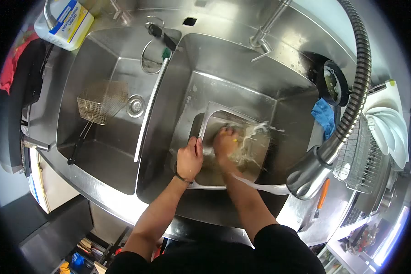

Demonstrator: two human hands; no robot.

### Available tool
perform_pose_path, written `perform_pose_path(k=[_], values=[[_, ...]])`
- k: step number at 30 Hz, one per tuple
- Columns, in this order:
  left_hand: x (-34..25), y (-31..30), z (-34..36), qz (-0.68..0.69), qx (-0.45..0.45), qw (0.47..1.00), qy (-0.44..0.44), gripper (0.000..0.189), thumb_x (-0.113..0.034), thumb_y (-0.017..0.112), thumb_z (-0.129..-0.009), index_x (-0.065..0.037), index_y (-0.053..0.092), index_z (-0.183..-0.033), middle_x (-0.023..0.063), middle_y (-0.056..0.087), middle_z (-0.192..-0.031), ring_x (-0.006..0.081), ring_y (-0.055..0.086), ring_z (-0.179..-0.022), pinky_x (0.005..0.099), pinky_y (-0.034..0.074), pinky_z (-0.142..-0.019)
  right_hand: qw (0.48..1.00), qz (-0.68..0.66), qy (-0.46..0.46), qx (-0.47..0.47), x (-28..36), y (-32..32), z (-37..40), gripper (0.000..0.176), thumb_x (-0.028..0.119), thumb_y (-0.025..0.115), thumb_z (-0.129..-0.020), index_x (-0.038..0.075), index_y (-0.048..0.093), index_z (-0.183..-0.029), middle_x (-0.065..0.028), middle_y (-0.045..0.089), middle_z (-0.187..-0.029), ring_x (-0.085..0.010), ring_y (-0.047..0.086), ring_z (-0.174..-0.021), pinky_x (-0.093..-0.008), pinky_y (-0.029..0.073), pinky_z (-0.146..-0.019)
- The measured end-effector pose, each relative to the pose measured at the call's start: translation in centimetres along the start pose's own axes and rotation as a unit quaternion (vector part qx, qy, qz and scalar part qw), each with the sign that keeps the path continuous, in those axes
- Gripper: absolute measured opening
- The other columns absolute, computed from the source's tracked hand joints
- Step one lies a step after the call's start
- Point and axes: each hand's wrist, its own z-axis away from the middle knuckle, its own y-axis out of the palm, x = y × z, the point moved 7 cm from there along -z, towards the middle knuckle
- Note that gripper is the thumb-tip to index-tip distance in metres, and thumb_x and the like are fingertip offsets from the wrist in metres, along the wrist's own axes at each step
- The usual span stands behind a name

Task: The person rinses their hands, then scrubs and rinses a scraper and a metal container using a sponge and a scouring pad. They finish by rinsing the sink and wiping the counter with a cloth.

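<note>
A rectangular steel pan (213,111) lies in the right basin of a steel sink (242,73). My left hand (190,158) grips the pan's near left rim. Inside the pan, my right hand (226,142) presses down on a yellowish scrubbing sponge (234,139), mostly hidden under the fingers. Water from the spray head (309,173) of a hanging hose (360,77) streams across and splashes into the pan beside my right hand.
The left basin holds a wire fry basket (101,102) and a drain (135,106). A detergent jug (65,22) stands back left. A blue cloth (324,115), a dark dish (335,83), a rack with white plates (388,132) and an orange-handled tool (322,195) sit right.
</note>
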Motion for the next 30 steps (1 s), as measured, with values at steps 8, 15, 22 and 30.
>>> perform_pose_path(k=[8,15,22,30], values=[[0.8,0.0,0.3,-0.016,-0.006,1.000,-0.012,0.023,-0.017,0.047,-0.089,-0.003,0.047,-0.071,0.0196,0.051,-0.053,0.0390,0.052,-0.050,0.0452,0.039,-0.042,0.988,-0.143,0.021,-0.046,-1.5,-0.9,-0.4,0.031,0.022,0.049,-0.083,0.006,0.048,-0.109,-0.0207,0.048,-0.115,-0.0391,0.052,-0.094,-0.0481,0.044,-0.077],[0.4,-0.1,0.3,-0.029,-0.007,1.000,0.008,0.024,-0.017,0.045,-0.090,-0.002,0.047,-0.072,0.0202,0.052,-0.056,0.0394,0.053,-0.052,0.0448,0.039,-0.043,0.978,-0.176,-0.108,0.017,6.2,-0.6,2.5,0.033,0.019,0.053,-0.079,0.006,0.048,-0.109,-0.0192,0.047,-0.107,-0.0383,0.050,-0.095,-0.0458,0.043,-0.075],[0.5,-0.1,0.1,-0.016,-0.011,1.000,-0.004,0.024,-0.016,0.044,-0.091,-0.001,0.047,-0.072,0.0198,0.051,-0.055,0.0391,0.053,-0.051,0.0433,0.039,-0.043,0.996,0.013,-0.082,-0.026,-0.4,1.9,-0.6,0.029,0.018,0.048,-0.082,0.007,0.049,-0.108,-0.0154,0.047,-0.114,-0.0327,0.049,-0.101,-0.0395,0.044,-0.080],[0.6,0.8,0.4,-0.001,-0.002,1.000,-0.001,0.028,-0.019,0.041,-0.092,0.000,0.046,-0.072,0.0220,0.050,-0.056,0.0403,0.052,-0.051,0.0431,0.038,-0.044,0.990,-0.137,0.008,0.010,-1.6,-0.5,0.6,0.035,0.025,0.049,-0.082,0.008,0.046,-0.113,-0.0154,0.047,-0.114,-0.0335,0.051,-0.098,-0.0430,0.042,-0.084]])
